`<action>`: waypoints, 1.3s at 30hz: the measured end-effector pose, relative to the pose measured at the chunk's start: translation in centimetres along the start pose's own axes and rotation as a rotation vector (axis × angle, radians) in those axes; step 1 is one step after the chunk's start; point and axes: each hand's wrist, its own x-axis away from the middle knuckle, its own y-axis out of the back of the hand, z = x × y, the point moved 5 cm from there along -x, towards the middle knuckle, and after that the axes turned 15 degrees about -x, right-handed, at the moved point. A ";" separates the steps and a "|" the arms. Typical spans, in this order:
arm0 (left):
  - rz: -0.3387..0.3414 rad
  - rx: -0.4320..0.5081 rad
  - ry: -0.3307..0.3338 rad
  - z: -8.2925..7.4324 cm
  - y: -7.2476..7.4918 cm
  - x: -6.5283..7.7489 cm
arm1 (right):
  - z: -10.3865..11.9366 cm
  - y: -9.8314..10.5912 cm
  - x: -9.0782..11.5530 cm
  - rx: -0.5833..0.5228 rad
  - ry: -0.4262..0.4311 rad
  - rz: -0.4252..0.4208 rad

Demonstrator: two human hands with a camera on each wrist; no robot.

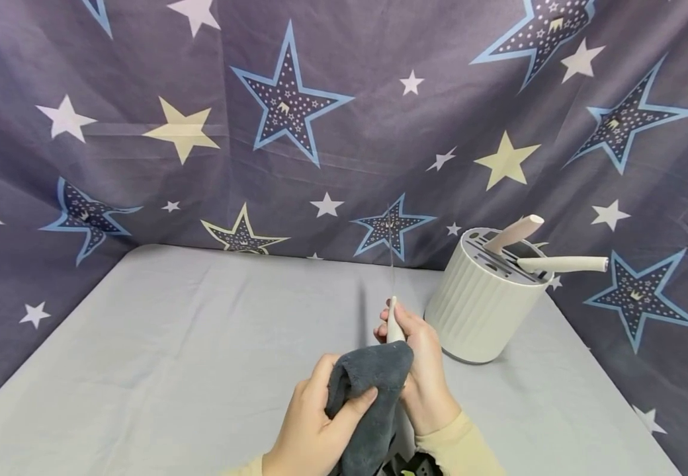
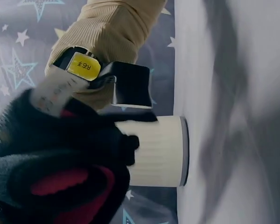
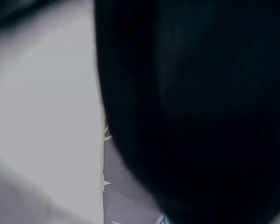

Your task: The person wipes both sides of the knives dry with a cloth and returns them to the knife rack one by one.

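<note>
A knife [image 1: 394, 322] with a white handle stands nearly upright in the head view, its thin blade pointing up and seen almost edge-on. My right hand [image 1: 429, 377] grips it by the handle. My left hand [image 1: 314, 420] holds a dark grey cloth [image 1: 374, 370], thumb lying across the front. The cloth hangs over the lower handle and hides part of the right hand. In the left wrist view dark fabric covers much of the left side, with the right sleeve [image 2: 116, 28] behind. A dark, blurred shape fills most of the right wrist view.
A cream ribbed knife block [image 1: 481, 311] stands at the right of the table [image 1: 201, 357]. A pinkish knife handle [image 1: 516, 233] and a white handle [image 1: 564, 264] stick out of its slotted top. A star-patterned curtain [image 1: 368, 158] hangs behind the table.
</note>
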 end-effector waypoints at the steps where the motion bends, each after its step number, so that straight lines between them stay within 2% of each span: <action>1: 0.010 0.008 -0.005 0.0 0.1 0.0 | 0.1 0.1 0.0 0.014 0.007 -0.013; 4: 0.018 0.016 -0.005 0.2 0.2 0.1 | 0.4 0.4 -0.1 0.068 0.033 -0.049; 7: -0.004 0.016 -0.007 0.4 0.3 0.3 | 0.7 0.6 -0.3 0.111 0.046 -0.079; 12: -0.053 -0.006 -0.001 0.9 0.4 0.3 | 1.4 0.7 -0.5 0.145 0.081 -0.091; 16: -0.063 -0.014 0.014 1.2 0.6 0.1 | 1.9 0.5 -0.7 0.167 0.117 -0.086; 19: -0.033 0.033 0.072 1.5 0.8 0.0 | 2.2 0.5 -0.8 0.181 0.142 -0.092; 23: 0.013 0.126 0.215 2.2 0.8 0.0 | 2.7 0.6 -0.9 0.215 0.173 -0.115; 26: 0.032 0.146 0.276 2.6 0.8 0.1 | 3.2 0.7 -1.1 0.246 0.197 -0.126; 32: 0.064 0.105 0.304 3.5 1.2 0.1 | 4.3 0.9 -1.2 0.296 0.252 -0.124; 35: 0.049 0.063 0.332 3.9 1.7 0.2 | 5.0 1.0 -1.2 0.333 0.292 -0.128; 39: 0.023 0.002 0.325 4.2 2.3 0.2 | 6.1 1.1 -1.2 0.392 0.359 -0.126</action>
